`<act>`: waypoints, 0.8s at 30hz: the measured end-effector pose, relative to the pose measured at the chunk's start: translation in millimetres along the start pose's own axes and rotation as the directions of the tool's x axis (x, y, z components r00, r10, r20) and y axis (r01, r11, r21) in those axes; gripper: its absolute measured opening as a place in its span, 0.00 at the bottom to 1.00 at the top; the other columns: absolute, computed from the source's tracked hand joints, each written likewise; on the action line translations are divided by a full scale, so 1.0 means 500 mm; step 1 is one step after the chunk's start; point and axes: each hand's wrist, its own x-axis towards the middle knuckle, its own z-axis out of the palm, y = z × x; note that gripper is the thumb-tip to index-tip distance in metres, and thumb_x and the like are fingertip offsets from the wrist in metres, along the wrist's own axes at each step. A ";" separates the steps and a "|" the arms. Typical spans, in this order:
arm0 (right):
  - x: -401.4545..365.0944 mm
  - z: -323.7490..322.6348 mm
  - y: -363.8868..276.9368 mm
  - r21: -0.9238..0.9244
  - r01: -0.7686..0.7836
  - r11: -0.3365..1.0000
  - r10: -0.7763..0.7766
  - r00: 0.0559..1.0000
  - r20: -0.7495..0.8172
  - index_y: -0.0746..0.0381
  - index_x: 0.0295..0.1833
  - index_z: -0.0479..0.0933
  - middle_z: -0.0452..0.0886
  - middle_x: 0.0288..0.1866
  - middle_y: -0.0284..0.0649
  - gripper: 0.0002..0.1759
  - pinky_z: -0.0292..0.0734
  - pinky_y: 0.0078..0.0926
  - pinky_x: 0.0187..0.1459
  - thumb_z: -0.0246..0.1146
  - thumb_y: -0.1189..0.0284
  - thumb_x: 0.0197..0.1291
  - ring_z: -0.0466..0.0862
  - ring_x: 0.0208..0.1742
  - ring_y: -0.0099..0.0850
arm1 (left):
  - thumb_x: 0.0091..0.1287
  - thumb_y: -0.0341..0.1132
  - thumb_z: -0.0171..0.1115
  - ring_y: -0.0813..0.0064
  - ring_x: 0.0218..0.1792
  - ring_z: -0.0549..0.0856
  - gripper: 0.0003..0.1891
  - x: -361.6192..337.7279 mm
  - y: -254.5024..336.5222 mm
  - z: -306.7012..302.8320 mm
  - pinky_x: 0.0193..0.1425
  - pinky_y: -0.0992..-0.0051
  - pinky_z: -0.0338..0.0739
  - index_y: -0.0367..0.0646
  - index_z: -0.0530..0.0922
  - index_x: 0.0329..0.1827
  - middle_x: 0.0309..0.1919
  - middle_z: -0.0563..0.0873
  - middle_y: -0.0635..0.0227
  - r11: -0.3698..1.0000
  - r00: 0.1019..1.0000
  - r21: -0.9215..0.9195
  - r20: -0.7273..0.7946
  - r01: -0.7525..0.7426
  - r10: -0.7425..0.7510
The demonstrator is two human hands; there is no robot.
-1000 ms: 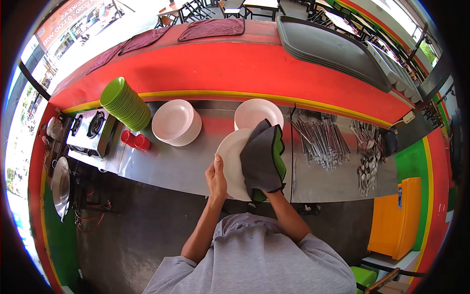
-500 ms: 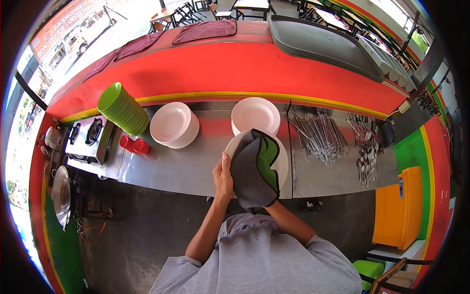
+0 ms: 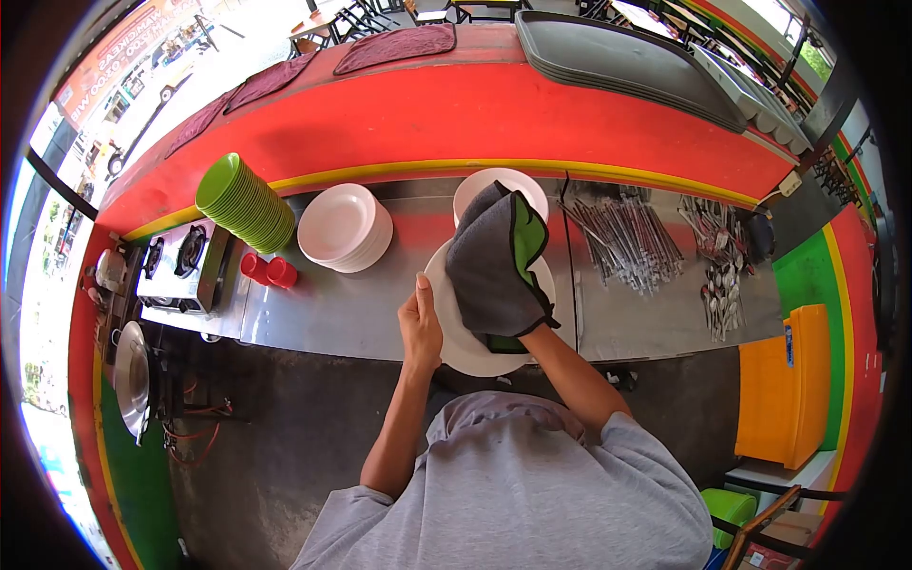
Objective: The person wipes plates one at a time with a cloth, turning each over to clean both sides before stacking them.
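A white plate [image 3: 464, 348] is held in front of me, over the front edge of the metal counter. My left hand [image 3: 420, 323] grips its left rim, thumb up along the edge and fingers behind it. A grey cloth with a green underside and black trim [image 3: 489, 261] is draped over my right hand [image 3: 541, 342] and lies against the plate's face. The cloth hides my right fingers; only the wrist shows below it. Just beyond the held plate is a stack of white plates [image 3: 472, 182], partly covered by the cloth.
Along the metal counter [image 3: 313, 318] stand another plate stack [image 3: 337, 228], green stacked bowls [image 3: 242, 204], red cups [image 3: 269, 271] and a gas stove [image 3: 180, 266]. Metal cutlery [image 3: 627, 242] lies to the right. Grey trays [image 3: 627, 71] rest on the red ledge. An orange bin [image 3: 784, 389] is at right.
The cloth and my right hand have moved slightly up and right across the plate, uncovering more of its left and lower face. My left hand stays on the rim. The view has shifted slightly.
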 end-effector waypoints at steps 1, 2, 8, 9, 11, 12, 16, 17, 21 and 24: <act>0.001 0.004 0.023 -0.316 0.074 0.946 -0.072 0.997 0.017 0.65 0.73 0.65 0.70 0.71 0.48 0.27 0.57 0.38 0.79 0.56 0.66 0.73 0.66 0.76 0.42 | 0.81 0.59 0.48 0.89 0.24 0.57 0.31 0.001 0.005 -0.003 0.25 0.77 0.49 0.45 0.66 0.22 0.20 0.60 0.85 1.000 1.000 0.003 -0.006 -0.018 0.018; -0.004 0.012 0.052 -0.376 0.055 0.925 -0.074 0.997 -0.035 0.66 0.73 0.65 0.70 0.71 0.49 0.28 0.57 0.38 0.79 0.56 0.66 0.72 0.67 0.75 0.42 | 0.81 0.58 0.48 0.89 0.24 0.56 0.31 0.002 0.010 -0.006 0.25 0.76 0.49 0.45 0.65 0.22 0.20 0.60 0.85 0.999 0.999 0.005 -0.011 -0.036 0.036; -0.012 -0.028 0.059 -0.547 -0.088 0.833 -0.053 0.970 -0.236 0.69 0.71 0.65 0.71 0.68 0.53 0.32 0.59 0.39 0.77 0.60 0.67 0.65 0.69 0.73 0.46 | 0.81 0.55 0.49 0.89 0.25 0.55 0.30 0.000 0.050 -0.014 0.26 0.76 0.47 0.46 0.62 0.21 0.20 0.58 0.85 0.986 0.985 0.067 -0.063 -0.156 0.160; -0.015 -0.034 0.044 -0.557 -0.114 0.823 -0.026 0.971 -0.238 0.69 0.71 0.65 0.72 0.68 0.54 0.33 0.60 0.39 0.77 0.61 0.67 0.64 0.69 0.73 0.46 | 0.82 0.55 0.49 0.89 0.25 0.55 0.30 -0.001 0.057 -0.012 0.26 0.75 0.47 0.46 0.62 0.21 0.20 0.58 0.85 0.983 0.981 0.063 -0.079 -0.175 0.180; -0.029 -0.050 0.012 -0.578 -0.167 0.799 0.039 0.973 -0.227 0.70 0.71 0.65 0.72 0.67 0.55 0.34 0.61 0.40 0.77 0.62 0.67 0.61 0.70 0.72 0.48 | 0.82 0.54 0.49 0.89 0.25 0.54 0.30 0.003 0.060 -0.008 0.26 0.75 0.46 0.46 0.61 0.21 0.20 0.57 0.85 0.976 0.971 0.061 -0.102 -0.210 0.215; -0.037 -0.054 -0.005 -0.595 -0.190 0.781 0.079 0.975 -0.208 0.71 0.71 0.65 0.72 0.67 0.56 0.35 0.61 0.40 0.76 0.63 0.67 0.60 0.70 0.72 0.48 | 0.82 0.54 0.49 0.89 0.25 0.54 0.30 0.005 0.059 -0.008 0.26 0.75 0.46 0.47 0.62 0.21 0.20 0.57 0.85 0.972 0.966 0.062 -0.111 -0.226 0.232; -0.057 -0.079 -0.085 -0.564 -0.314 0.763 0.318 0.943 -0.094 0.73 0.70 0.66 0.73 0.65 0.58 0.38 0.63 0.41 0.75 0.66 0.67 0.55 0.71 0.70 0.51 | 0.82 0.54 0.49 0.89 0.25 0.54 0.30 0.014 0.052 -0.005 0.26 0.76 0.46 0.46 0.62 0.21 0.20 0.57 0.86 0.964 0.955 0.060 -0.135 -0.258 0.264; -0.064 -0.078 -0.095 -0.512 -0.409 0.756 0.449 0.892 -0.049 0.72 0.70 0.66 0.74 0.65 0.57 0.37 0.64 0.41 0.75 0.66 0.67 0.57 0.72 0.70 0.50 | 0.82 0.54 0.49 0.89 0.24 0.54 0.30 0.016 0.051 -0.003 0.26 0.76 0.46 0.46 0.62 0.21 0.20 0.57 0.86 0.970 0.961 0.054 -0.134 -0.238 0.243; -0.201 0.039 0.158 0.241 -0.348 0.906 0.421 0.800 -0.428 0.66 0.72 0.67 0.75 0.67 0.50 0.30 0.69 0.36 0.72 0.63 0.66 0.69 0.75 0.68 0.41 | 0.82 0.54 0.49 0.89 0.24 0.54 0.30 0.026 0.046 0.006 0.25 0.76 0.47 0.45 0.64 0.21 0.20 0.58 0.86 0.982 0.981 0.055 -0.052 -0.182 0.185; -0.173 -0.028 0.146 0.371 -0.290 0.882 0.425 0.828 -0.366 0.65 0.67 0.70 0.77 0.64 0.48 0.27 0.71 0.35 0.67 0.64 0.67 0.67 0.78 0.64 0.40 | 0.82 0.54 0.48 0.90 0.24 0.55 0.30 0.029 0.068 0.016 0.25 0.77 0.47 0.43 0.66 0.22 0.20 0.60 0.86 0.978 0.983 0.109 0.069 -0.178 0.171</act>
